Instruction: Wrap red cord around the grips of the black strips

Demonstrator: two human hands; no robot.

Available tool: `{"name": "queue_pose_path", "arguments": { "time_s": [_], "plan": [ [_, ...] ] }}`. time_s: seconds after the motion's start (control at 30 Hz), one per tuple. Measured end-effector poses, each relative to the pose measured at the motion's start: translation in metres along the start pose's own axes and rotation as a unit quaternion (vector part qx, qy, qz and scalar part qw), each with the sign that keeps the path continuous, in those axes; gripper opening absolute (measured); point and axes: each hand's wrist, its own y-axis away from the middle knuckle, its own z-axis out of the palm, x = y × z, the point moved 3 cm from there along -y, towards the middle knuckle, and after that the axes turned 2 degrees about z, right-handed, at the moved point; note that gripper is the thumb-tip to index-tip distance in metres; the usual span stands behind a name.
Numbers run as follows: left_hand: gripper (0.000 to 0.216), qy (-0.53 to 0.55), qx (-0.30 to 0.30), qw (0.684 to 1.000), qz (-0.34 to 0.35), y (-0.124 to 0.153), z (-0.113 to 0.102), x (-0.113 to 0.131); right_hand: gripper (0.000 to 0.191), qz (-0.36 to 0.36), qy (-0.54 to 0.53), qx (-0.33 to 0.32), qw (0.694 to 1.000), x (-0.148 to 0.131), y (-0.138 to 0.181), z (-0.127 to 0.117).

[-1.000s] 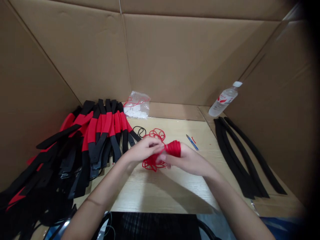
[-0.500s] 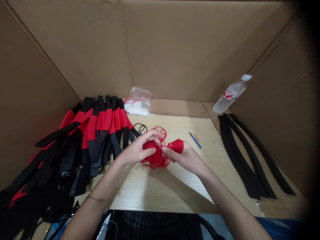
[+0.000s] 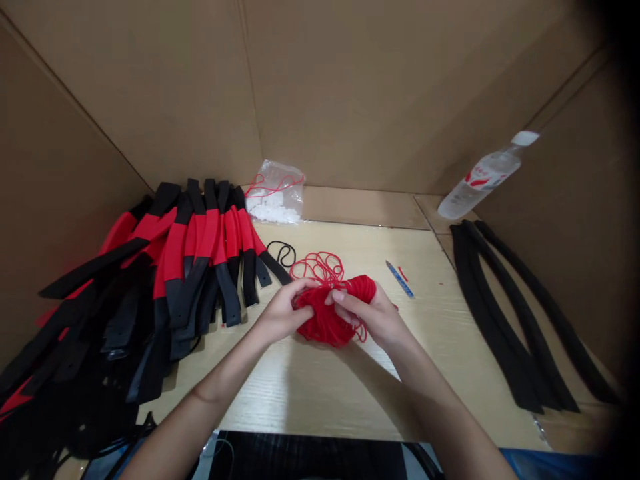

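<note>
A tangled bundle of red cord [image 3: 327, 325] is between my hands above the wooden table. My left hand [image 3: 285, 312] is closed on the bundle's left side, thumb in front and fingers behind. My right hand [image 3: 373, 313] has red cord wound in a thick roll around its fingers, and its thumb and index finger come together beside the bundle. What lies between those fingertips is too small to make out. Loose loops of the same cord spread on the table just behind the hands.
A pile of black and red strips [image 3: 200, 247] covers the left side. Behind stands a clear bag [image 3: 275, 200] of white pieces. A black cord loop [image 3: 284, 253], a blue pen-like tool [image 3: 400, 279], a water bottle [image 3: 483, 179] and long black strips [image 3: 515, 313] lie around. Cardboard walls [image 3: 350, 93] enclose the table.
The red bundle and both hands have moved slightly right and nearer in the view. More loose red loops show behind the hands. The camera view has shifted a little.
</note>
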Motion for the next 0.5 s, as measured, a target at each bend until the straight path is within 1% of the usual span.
{"name": "queue_pose_path", "arguments": {
  "time_s": [0.07,0.13,0.23,0.33,0.43,0.5],
  "plan": [
    [0.017,0.022,0.031,0.999,-0.010,0.000,-0.005,-0.001,0.030,-0.002,-0.010,0.027,1.000,0.003,0.000,-0.005],
    [0.006,0.043,0.054,0.997,-0.023,0.001,-0.010,-0.002,0.028,-0.002,-0.032,0.054,0.998,0.004,0.002,-0.009],
    [0.005,0.073,0.079,0.993,-0.048,0.003,-0.015,-0.001,0.025,-0.002,-0.076,0.079,0.994,0.006,0.004,-0.013],
    [0.007,0.094,0.097,0.988,-0.069,0.004,-0.017,-0.001,0.024,-0.015,-0.098,0.099,0.990,0.007,0.005,-0.018],
    [0.009,0.111,0.112,0.985,-0.075,0.004,-0.020,0.001,0.024,-0.027,-0.094,0.120,0.988,0.008,0.004,-0.023],
    [0.014,0.121,0.118,0.983,-0.073,0.004,-0.022,0.003,0.023,-0.035,-0.068,0.122,0.990,0.009,0.004,-0.025]
  ]
}}
